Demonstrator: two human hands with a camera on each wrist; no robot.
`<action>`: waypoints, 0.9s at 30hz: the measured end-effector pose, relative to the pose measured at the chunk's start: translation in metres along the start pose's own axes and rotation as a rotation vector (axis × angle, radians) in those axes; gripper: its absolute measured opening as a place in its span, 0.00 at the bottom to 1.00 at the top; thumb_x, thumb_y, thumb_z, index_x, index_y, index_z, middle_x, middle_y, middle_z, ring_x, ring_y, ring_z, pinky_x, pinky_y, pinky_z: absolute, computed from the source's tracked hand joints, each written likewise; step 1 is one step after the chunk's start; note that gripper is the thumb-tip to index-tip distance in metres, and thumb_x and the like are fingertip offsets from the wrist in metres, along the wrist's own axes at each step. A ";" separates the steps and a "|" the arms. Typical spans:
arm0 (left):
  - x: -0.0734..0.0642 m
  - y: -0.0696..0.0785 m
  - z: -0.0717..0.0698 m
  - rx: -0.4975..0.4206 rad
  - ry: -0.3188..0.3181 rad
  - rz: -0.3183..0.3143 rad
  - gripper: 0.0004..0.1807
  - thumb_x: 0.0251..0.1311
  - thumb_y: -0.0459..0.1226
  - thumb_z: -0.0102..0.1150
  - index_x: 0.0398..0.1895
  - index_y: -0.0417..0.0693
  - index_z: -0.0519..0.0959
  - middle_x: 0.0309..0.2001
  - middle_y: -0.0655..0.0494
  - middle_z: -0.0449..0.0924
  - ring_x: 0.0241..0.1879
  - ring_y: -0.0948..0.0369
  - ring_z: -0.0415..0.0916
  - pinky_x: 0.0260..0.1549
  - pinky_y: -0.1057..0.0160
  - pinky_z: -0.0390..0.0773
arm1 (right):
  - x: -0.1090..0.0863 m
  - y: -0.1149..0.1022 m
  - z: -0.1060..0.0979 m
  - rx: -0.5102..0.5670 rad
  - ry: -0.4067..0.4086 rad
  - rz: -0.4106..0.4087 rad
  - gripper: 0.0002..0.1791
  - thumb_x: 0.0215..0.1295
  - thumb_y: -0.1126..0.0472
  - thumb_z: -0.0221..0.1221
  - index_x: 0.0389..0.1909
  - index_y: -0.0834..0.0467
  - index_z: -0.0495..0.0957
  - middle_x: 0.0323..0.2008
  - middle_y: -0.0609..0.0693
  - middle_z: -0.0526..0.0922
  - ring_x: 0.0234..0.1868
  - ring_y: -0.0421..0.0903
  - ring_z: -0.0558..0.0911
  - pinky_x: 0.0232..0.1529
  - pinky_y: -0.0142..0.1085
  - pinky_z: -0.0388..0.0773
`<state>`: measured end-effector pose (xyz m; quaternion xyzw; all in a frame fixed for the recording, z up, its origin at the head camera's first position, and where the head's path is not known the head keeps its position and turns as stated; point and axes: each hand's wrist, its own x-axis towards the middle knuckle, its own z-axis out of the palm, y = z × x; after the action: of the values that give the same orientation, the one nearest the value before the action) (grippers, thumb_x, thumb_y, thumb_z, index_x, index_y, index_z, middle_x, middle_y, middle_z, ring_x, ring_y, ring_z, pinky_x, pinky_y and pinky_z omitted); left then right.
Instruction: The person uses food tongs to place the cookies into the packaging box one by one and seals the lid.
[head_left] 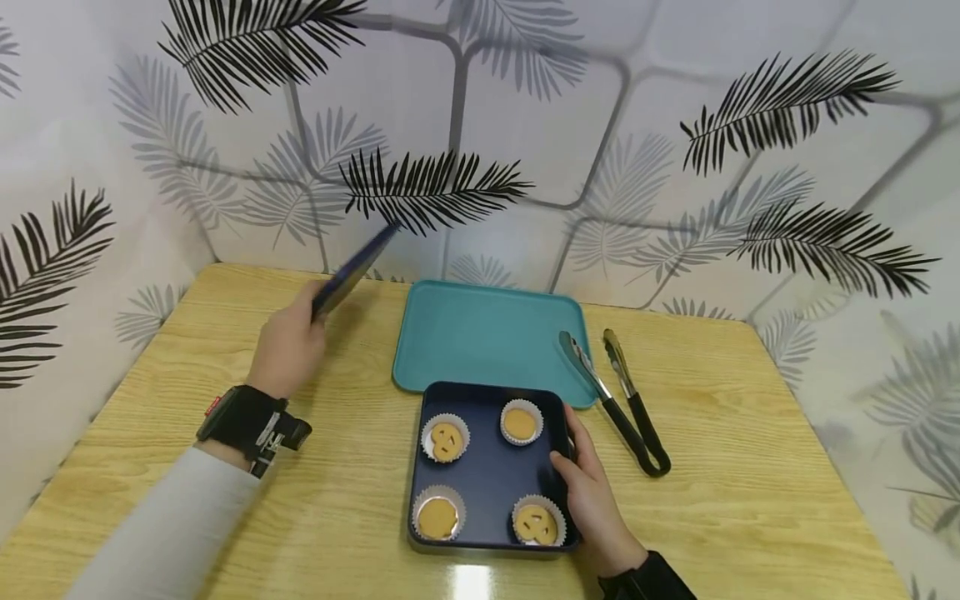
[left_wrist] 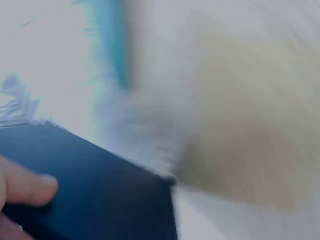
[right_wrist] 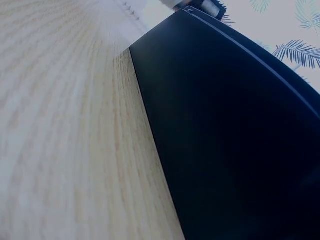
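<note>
A dark blue tin (head_left: 491,475) sits on the table, with several cookies inside it in white paper cups, such as the pretzel-shaped cookie (head_left: 536,525) and the round cookie (head_left: 520,424). My right hand (head_left: 592,500) grips the tin's right side, thumb at the rim. In the right wrist view the tin's dark side wall (right_wrist: 215,115) fills much of the frame. Off to the left, my left hand (head_left: 288,342) holds a flat dark blue lid (head_left: 356,268) tilted up above the table. The left wrist view, partly blurred, shows a finger on the lid (left_wrist: 115,195).
Behind the tin lies a teal tray (head_left: 487,333). Tongs (head_left: 626,408) with black handles lie spread at the right, one arm across the tray's edge. A leaf-patterned curtain (head_left: 525,125) hangs along the back of the wooden table (head_left: 750,467).
</note>
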<state>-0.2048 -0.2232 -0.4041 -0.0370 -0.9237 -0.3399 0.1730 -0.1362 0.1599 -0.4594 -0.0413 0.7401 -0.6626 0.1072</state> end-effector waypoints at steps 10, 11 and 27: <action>-0.046 0.078 -0.020 -1.120 0.023 -0.009 0.37 0.68 0.30 0.53 0.75 0.57 0.49 0.58 0.46 0.74 0.50 0.55 0.81 0.43 0.59 0.82 | -0.001 0.000 0.000 0.009 -0.010 0.017 0.35 0.74 0.70 0.38 0.78 0.53 0.38 0.78 0.51 0.38 0.77 0.53 0.40 0.71 0.45 0.52; -0.050 0.081 -0.015 -1.144 -0.055 -0.040 0.37 0.69 0.31 0.52 0.76 0.58 0.49 0.57 0.46 0.75 0.48 0.56 0.82 0.42 0.58 0.82 | 0.000 0.000 0.000 0.025 -0.009 0.018 0.35 0.74 0.71 0.38 0.78 0.53 0.38 0.77 0.52 0.38 0.76 0.53 0.43 0.70 0.42 0.56; -0.092 0.105 0.063 -1.048 -0.410 -0.281 0.39 0.71 0.41 0.51 0.77 0.62 0.41 0.76 0.55 0.46 0.71 0.53 0.55 0.61 0.52 0.69 | -0.017 -0.024 -0.007 -0.076 0.085 -0.265 0.30 0.79 0.57 0.40 0.77 0.44 0.43 0.77 0.42 0.43 0.77 0.45 0.42 0.71 0.28 0.50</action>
<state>-0.1178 -0.0980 -0.4165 -0.0596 -0.6426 -0.7576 -0.0976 -0.1231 0.1669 -0.4334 -0.1147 0.7566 -0.6436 -0.0145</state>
